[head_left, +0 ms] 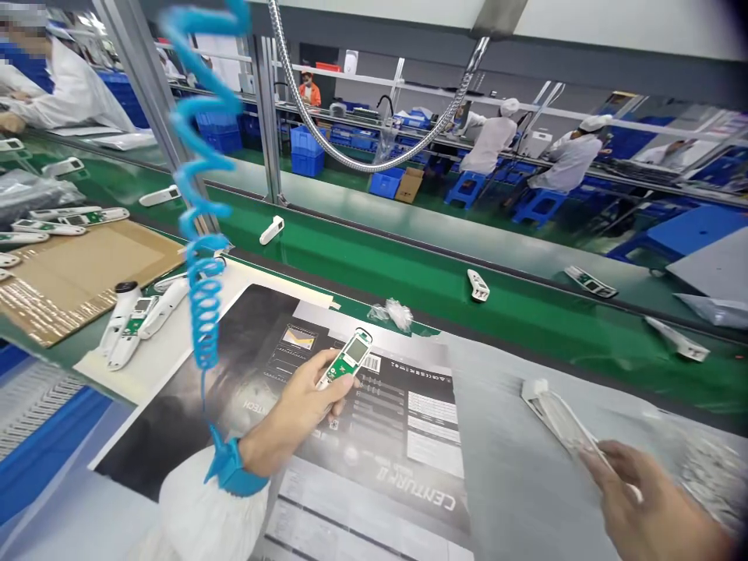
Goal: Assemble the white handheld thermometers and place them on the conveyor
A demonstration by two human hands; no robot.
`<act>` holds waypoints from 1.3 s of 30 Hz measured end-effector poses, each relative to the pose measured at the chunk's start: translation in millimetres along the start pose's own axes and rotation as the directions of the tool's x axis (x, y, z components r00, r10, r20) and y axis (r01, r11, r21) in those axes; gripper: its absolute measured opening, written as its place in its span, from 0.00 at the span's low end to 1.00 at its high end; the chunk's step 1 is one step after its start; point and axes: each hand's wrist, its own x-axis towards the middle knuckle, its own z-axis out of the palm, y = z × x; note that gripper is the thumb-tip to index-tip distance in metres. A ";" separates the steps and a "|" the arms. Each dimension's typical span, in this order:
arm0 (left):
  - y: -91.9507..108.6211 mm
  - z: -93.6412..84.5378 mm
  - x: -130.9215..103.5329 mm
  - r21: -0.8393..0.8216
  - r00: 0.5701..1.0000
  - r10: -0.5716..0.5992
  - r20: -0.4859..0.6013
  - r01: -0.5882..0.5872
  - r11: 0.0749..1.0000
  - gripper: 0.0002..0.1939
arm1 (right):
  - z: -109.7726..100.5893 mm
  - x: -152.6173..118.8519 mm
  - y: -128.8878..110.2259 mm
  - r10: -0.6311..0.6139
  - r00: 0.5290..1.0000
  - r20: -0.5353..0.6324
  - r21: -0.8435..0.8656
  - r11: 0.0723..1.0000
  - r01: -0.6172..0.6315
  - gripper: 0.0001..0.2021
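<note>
My left hand [319, 393] is closed around a white handheld device half [351, 357], its green circuit board and small grey screen facing up, above a black printed sheet [374, 452]. Off to the right, my right hand [643, 491] grips a white hollow plastic casing half [564, 421] by its lower end, over the grey mat. The two parts are well apart. A blue wrist strap [242, 467] with a coiled blue cord [204, 312] circles my left wrist.
Beyond the bench, a green conveyor belt [374, 257] carries several white parts. Device halves with boards [134, 327] lie at left beside cardboard [87, 273]. Crumpled clear plastic [397, 313] sits behind the sheet; a bag of small white pieces [710, 467] is at right. A metal hose [374, 166] hangs overhead.
</note>
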 end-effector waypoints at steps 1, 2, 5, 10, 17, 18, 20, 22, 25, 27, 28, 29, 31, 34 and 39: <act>0.2 -0.2 0.7 0.010 1.000 -0.005 -0.012 0.005 1.000 0.22 | -5.3 -4.0 -13.3 -0.058 0.994 0.089 0.053 0.997 0.053 0.12; 0.7 0.6 1.8 0.020 0.999 -0.008 -0.033 0.009 1.000 0.23 | -8.5 -10.1 -30.8 -0.151 0.964 0.217 0.142 0.982 0.122 0.16; 3.5 7.3 5.6 0.060 0.997 0.001 -0.073 0.003 0.998 0.26 | 0.9 -33.9 -97.0 -0.501 0.666 0.553 0.492 0.841 0.224 0.18; -2.8 11.4 11.2 0.268 0.988 0.150 0.021 -0.151 0.951 0.25 | 47.6 -55.7 -156.2 -0.622 0.452 0.639 0.647 0.753 0.120 0.13; -27.6 6.2 17.2 0.659 0.911 0.352 0.214 -0.401 0.636 0.19 | 43.5 -69.5 -110.1 -0.531 0.670 0.518 0.553 0.806 0.211 0.36; -32.1 9.3 19.2 0.692 0.890 0.356 0.284 -0.448 0.567 0.18 | 43.8 -73.4 -106.7 -0.504 0.695 0.513 0.550 0.814 0.185 0.34; -41.8 17.1 24.1 0.722 0.841 0.332 0.426 -0.538 0.436 0.17 | 48.1 -80.5 -104.8 -0.466 0.734 0.495 0.559 0.817 0.141 0.28; -50.9 23.8 29.3 0.730 0.805 0.295 0.515 -0.592 0.340 0.15 | 54.3 -85.1 -106.0 -0.440 0.768 0.465 0.580 0.807 0.111 0.24; -58.7 27.1 35.3 0.744 0.796 0.279 0.537 -0.603 0.288 0.14 | 59.8 -87.8 -106.1 -0.395 0.807 0.440 0.618 0.785 0.048 0.24; -59.0 25.6 36.9 0.738 0.781 0.281 0.558 -0.622 0.262 0.14 | 58.7 -88.8 -104.9 -0.347 0.829 0.439 0.639 0.769 -0.017 0.25; -58.1 25.0 36.6 0.730 0.768 0.283 0.575 -0.638 0.247 0.15 | 56.8 -89.5 -105.1 -0.324 0.833 0.448 0.655 0.753 -0.060 0.25; -56.8 24.9 35.5 0.719 0.757 0.283 0.589 -0.651 0.242 0.15 | 54.1 -90.4 -106.3 -0.303 0.833 0.464 0.678 0.726 -0.114 0.25; -54.1 28.3 30.7 0.715 0.762 0.272 0.587 -0.646 0.267 0.16 | 48.2 -93.2 -113.4 -0.277 0.821 0.499 0.739 0.630 -0.237 0.25; -52.6 42.9 17.5 0.787 0.838 0.222 0.499 -0.545 0.289 0.20 | 43.3 -98.9 -135.7 -0.224 0.803 0.553 0.816 0.338 -0.468 0.24; -53.6 60.7 -5.6 0.872 0.884 -0.001 0.467 -0.460 0.168 0.20 | 54.6 -103.5 -173.6 -0.115 0.646 0.755 0.638 -0.098 -0.764 0.22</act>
